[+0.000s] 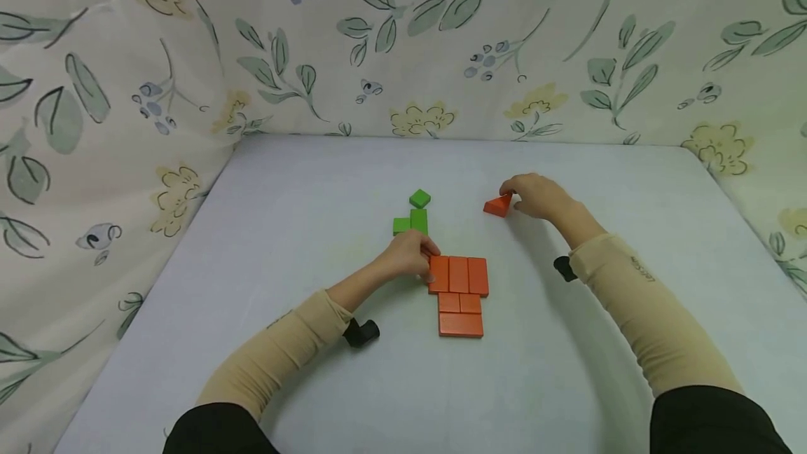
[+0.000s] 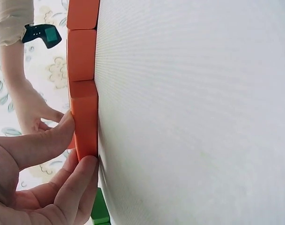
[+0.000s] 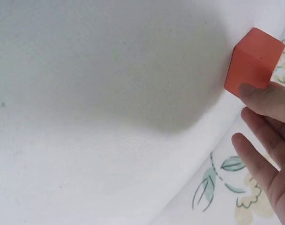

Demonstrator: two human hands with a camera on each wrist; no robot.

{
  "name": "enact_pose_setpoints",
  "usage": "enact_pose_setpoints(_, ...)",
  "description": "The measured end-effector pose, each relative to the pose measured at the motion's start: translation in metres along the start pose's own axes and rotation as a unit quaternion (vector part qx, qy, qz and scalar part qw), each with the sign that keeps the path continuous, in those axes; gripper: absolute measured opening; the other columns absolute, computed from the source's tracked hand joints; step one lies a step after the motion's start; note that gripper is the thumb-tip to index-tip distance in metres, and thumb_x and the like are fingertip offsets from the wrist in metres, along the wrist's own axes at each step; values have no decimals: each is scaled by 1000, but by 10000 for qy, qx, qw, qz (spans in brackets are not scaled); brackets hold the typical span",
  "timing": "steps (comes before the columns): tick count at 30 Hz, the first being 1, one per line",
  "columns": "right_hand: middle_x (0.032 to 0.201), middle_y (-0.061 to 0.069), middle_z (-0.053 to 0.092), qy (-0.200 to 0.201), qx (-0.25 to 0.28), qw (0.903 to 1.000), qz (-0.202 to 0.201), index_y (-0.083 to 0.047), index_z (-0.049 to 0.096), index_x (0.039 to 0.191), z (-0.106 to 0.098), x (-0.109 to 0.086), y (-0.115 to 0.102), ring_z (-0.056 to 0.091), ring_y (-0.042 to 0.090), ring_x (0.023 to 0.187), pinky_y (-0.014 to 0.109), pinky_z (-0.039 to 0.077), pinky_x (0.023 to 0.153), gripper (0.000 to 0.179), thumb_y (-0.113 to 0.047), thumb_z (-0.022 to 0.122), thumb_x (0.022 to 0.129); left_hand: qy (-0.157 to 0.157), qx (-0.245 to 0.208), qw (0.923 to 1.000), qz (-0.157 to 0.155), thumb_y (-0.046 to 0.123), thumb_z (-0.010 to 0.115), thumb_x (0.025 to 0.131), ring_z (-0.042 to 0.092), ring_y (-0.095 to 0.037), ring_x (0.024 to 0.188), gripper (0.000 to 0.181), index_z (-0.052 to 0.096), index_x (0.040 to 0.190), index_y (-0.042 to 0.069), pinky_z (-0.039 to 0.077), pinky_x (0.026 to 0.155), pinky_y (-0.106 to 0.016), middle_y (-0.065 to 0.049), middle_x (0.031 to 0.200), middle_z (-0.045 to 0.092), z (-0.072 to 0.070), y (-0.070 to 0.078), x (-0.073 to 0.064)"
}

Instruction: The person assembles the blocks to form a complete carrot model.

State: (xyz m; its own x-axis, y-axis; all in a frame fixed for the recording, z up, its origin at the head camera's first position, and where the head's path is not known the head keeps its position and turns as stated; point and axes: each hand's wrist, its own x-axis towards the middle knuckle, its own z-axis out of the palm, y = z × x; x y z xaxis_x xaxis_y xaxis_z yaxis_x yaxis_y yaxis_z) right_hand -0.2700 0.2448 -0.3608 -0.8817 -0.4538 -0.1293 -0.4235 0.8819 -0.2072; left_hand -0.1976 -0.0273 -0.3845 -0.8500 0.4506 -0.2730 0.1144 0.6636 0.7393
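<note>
Floral cloth (image 1: pixel 416 26) hangs beyond the white tabletop (image 1: pixel 328 177). Toward its far edge, right of the middle, the right hand (image 1: pixel 537 196) pinches a red wedge block (image 1: pixel 497 207) in its fingers. Closer to the near edge, the left hand (image 1: pixel 405 256) grips the far-left block (image 1: pixel 439 273) of an orange cluster (image 1: pixel 461 325); green blocks (image 1: pixel 419 220) lie beyond, toward the far edge.

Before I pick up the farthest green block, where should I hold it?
Probably pinch the farthest green block by two opposite side faces, coming straight down from above. It's turned cornerwise, one corner pointing toward the other green blocks, so its sides look free for finger and thumb, with bare table to its left and right.
</note>
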Motion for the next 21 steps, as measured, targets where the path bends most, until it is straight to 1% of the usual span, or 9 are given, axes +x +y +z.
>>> enact_pose_setpoints(5, 99, 18, 68, 236, 125, 9996, -118, 6, 68, 104, 5, -3, 1, 62, 33, 95, 48, 49, 88, 21, 9, 69, 83, -32, -2, 10000, 6, -5, 83, 68, 59, -17, 83, 42, 70, 108, -3, 49, 71, -24, -9, 95, 67, -1, -1, 0)
enact_pose_setpoints(8, 97, 18, 69, 353, 139, 9992, -143, 5, 69, 101, 6, -6, 1, 63, 32, 92, 48, 50, 86, 18, 8, 69, 83, -66, -20, 10000, -13, -5, 83, 68, 59, -17, 83, 42, 70, 108, -2, 49, 71, -24, -8, 95, 67, -1, -1, 0)
enact_pose_setpoints(12, 98, 18, 70, 449, 189, 9987, -124, 4, 71, 101, 9, -11, 2, 63, 33, 93, 49, 50, 86, 17, 6, 68, 84, -94, -59, 9999, -45, -5, 84, 68, 58, -16, 81, 42, 71, 108, -2, 49, 70, -23, -8, 95, 67, -2, -2, 1)
enact_pose_setpoints(17, 97, 20, 71, 611, 296, 9976, -167, 6, 72, 99, 12, -16, 4, 65, 35, 92, 49, 50, 87, 17, 6, 69, 83, -87, -99, 9999, -81, -6, 84, 67, 58, -16, 81, 43, 71, 107, -3, 48, 69, -23, -8, 94, 67, -1, -2, 2)
enact_pose_setpoints(21, 97, 20, 71, 579, 443, 9972, -141, 7, 73, 100, 12, -20, 5, 65, 35, 93, 49, 50, 87, 18, 6, 70, 82, -90, -97, 9999, -64, -6, 84, 67, 58, -16, 81, 43, 71, 108, -3, 49, 68, -23, -8, 94, 67, -1, -2, 2)
